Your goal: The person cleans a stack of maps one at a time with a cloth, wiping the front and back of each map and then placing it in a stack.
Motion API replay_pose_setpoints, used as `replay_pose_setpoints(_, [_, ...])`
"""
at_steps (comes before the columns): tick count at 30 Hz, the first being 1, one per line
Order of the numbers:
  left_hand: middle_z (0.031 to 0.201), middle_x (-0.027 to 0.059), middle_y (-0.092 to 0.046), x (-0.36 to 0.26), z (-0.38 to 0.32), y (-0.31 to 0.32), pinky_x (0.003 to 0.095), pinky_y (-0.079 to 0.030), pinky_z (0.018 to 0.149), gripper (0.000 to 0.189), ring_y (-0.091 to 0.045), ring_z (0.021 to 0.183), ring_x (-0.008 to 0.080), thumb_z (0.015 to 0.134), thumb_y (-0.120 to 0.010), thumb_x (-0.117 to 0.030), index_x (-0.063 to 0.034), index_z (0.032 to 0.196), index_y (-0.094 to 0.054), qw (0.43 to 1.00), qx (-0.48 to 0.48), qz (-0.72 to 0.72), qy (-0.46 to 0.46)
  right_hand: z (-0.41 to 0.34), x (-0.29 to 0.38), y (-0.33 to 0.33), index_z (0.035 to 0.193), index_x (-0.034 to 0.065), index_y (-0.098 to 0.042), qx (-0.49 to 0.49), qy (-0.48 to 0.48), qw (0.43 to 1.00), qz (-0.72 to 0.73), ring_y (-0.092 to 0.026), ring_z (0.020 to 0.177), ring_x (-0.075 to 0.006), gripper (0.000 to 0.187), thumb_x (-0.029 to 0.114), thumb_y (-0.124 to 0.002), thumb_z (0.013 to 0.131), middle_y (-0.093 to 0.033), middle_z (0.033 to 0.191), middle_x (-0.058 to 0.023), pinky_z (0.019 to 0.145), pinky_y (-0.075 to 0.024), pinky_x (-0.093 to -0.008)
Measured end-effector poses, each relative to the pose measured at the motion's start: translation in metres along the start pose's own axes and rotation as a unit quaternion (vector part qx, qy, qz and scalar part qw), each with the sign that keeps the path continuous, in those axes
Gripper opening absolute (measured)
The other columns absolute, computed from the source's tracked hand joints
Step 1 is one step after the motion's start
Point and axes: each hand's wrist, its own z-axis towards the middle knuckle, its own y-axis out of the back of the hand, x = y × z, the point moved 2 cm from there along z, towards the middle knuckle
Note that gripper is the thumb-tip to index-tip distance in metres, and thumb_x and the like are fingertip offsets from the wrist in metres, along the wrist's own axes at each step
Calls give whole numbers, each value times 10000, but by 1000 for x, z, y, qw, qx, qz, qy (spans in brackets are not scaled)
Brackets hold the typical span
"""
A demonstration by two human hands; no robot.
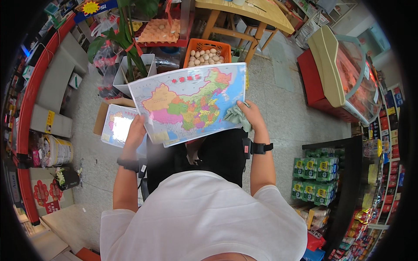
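A glossy map of China (192, 104) is held up in front of me above my lap, its left side slightly lower. My left hand (136, 130) grips its left edge. At the right edge, my right hand (252, 114) pinches the map and also holds a crumpled pale green cloth (236, 115) against its lower right corner. Beyond my left hand, more glossy map sheets (109, 130) lie at an open cardboard box (100, 119), with light glaring off the top one.
Ahead stand a potted plant (132, 70), an orange crate of eggs (209, 42) and a wooden table (248, 14). A red-based display freezer (326, 78) is at right, with green bottle packs (315, 177) nearer. A red-edged counter (24, 130) runs along the left.
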Motion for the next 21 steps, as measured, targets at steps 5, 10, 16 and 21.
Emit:
replay_pose_setpoints(5, [1214,78,-556,29,9,-4,324,-455,937,308,-552,1089,176,980,-432,-134,-21,1267,-443,998,-32,-22,41,17,-17,0,1085,-56,-594,2,-14,998,-63,-614,923,-248,484,362,-616,841,-644,1014,-179,813,-471,-350])
replay_pose_setpoints(10, [1209,90,-564,54,16,12,327,-415,964,292,-537,1098,174,979,-431,-128,-19,1246,-479,994,-46,-54,82,25,-27,-22,1175,-23,-541,-141,61,987,-37,-579,1038,-274,466,294,-621,843,-602,1122,-190,892,-439,-356])
replay_pose_setpoints(16, [1221,93,-552,72,19,22,336,-408,961,333,-527,1109,195,972,-447,-137,-5,1278,-444,987,-94,-15,126,48,-59,-72,1230,26,-513,-162,241,946,-143,-467,1175,-397,473,231,-620,817,-476,1266,-267,996,-371,-433])
replay_pose_setpoints(21, [1264,119,-507,89,22,33,347,-409,960,382,-510,1134,217,954,-437,-116,2,1314,-390,991,-110,9,77,23,-70,-150,1321,57,-455,-11,184,890,-418,-288,1307,-448,643,253,-648,740,-272,1436,-273,1047,-290,-520])
